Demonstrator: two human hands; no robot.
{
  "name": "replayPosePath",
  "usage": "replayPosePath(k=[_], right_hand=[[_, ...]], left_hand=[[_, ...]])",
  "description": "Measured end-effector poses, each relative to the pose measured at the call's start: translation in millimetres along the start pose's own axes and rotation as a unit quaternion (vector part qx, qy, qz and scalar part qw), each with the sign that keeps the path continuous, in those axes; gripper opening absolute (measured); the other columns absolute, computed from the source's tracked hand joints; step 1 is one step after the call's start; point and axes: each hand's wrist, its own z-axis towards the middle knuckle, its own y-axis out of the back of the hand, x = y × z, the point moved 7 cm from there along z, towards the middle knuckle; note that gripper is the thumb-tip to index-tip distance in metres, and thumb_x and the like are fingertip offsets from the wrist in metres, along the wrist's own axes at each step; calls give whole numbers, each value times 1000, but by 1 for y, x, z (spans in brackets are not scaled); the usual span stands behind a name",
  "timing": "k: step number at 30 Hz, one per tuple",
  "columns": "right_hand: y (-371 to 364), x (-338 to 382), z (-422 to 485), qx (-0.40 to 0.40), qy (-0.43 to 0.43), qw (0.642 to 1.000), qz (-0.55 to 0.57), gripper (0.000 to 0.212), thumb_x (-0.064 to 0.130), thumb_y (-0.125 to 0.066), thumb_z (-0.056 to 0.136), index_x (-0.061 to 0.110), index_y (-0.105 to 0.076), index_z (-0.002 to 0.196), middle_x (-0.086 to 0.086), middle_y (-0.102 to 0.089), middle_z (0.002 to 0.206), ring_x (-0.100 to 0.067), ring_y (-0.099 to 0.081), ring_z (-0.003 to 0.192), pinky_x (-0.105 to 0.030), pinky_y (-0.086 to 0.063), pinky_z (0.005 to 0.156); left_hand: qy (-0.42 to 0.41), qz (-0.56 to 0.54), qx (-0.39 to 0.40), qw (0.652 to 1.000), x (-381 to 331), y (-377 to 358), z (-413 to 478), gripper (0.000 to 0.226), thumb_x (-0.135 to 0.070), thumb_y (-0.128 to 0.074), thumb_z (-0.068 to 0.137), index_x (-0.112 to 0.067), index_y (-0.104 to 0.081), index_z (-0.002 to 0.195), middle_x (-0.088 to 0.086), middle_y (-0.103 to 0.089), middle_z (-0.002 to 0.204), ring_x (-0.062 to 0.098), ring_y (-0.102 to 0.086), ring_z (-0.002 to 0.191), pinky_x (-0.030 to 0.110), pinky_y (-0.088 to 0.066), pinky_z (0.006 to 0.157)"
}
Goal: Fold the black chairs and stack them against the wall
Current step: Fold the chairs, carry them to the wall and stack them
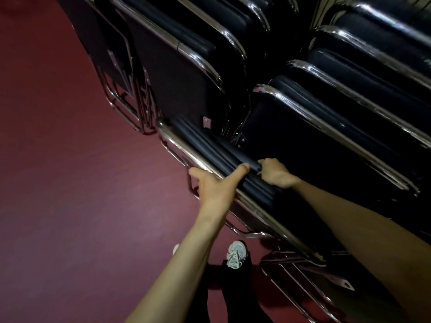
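A folded black chair point(210, 145) with a chrome tube frame stands upright directly in front of me, its padded top edge running from upper left to lower right. My left hand point(217, 185) grips the chrome bar and padded top, thumb over the cushion. My right hand point(277, 174) is closed on the far side of the same padded edge. Two rows of folded black chairs point(349, 108) lean one behind another beyond it, filling the upper half of the view.
Dark red floor point(70, 183) spreads to the left and below. Chrome legs of the stacked chairs point(126, 108) stick out at floor level on the left. My white shoe point(236, 254) stands close to the held chair's base. A pale striped wall shows at top right.
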Motion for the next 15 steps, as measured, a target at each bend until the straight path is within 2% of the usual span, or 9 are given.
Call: replayPosePath(k=[3, 5, 8, 10, 12, 13, 15], right_hand=[[4, -14, -5, 54, -6, 997, 61, 32, 20, -47, 96, 9, -52, 126, -16, -59, 123, -33, -58, 110, -37, -46, 97], [14, -16, -14, 84, 4, 989, 122, 30, 21, -49, 96, 6, -52, 122, -15, -59, 121, -31, -58, 111, -42, -45, 100], [40, -15, -35, 118, 19, 978, 174, 36, 24, -52, 96, 11, -51, 129, -9, -60, 120, -25, -58, 111, -30, -47, 88], [59, -17, -54, 138, 21, 962, 235, 35, 32, -53, 96, 10, -60, 121, -7, -65, 110, -23, -60, 106, -25, -48, 80], [82, -23, -73, 115, 17, 950, 289, 55, 55, -50, 91, 12, -63, 122, -5, -66, 117, -19, -60, 112, -28, -46, 97], [94, -28, -80, 85, 18, 958, 275, 65, 64, -46, 88, 15, -60, 128, -4, -61, 127, -18, -56, 120, -30, -39, 105], [109, -39, -89, 2, 12, 985, 171, 79, 77, -43, 79, 19, -57, 131, -5, -55, 136, -21, -51, 125, -31, -36, 106]], left_hand=[[-12, 20, 31, 999, -5, -25, 3, 69, -44, -84, 61, -27, -24, 91, 3, -61, 102, 19, -66, 96, 43, -55, 88], [-14, 21, 26, 999, -7, -37, 8, 71, -43, -85, 64, -23, -24, 96, 5, -60, 105, 19, -64, 97, 42, -54, 90], [-7, 10, -5, 1000, -12, -45, 24, 77, -44, -85, 63, -18, -24, 103, 4, -56, 106, 20, -61, 99, 40, -51, 95], [9, -1, -8, 1000, -17, -52, 39, 85, -41, -85, 66, -12, -23, 116, 5, -55, 111, 22, -59, 105, 40, -50, 98], [22, 0, -2, 1000, -25, -61, 55, 99, -40, -84, 69, -5, -15, 131, 10, -53, 123, 24, -56, 113, 39, -47, 103], [26, 1, 3, 1000, -29, -67, 62, 105, -40, -83, 70, -3, -10, 136, 12, -51, 129, 26, -54, 117, 39, -45, 104], [38, 8, 19, 999, -31, -79, 73, 109, -42, -82, 71, -5, -4, 138, 14, -47, 134, 28, -52, 119, 41, -46, 103]])
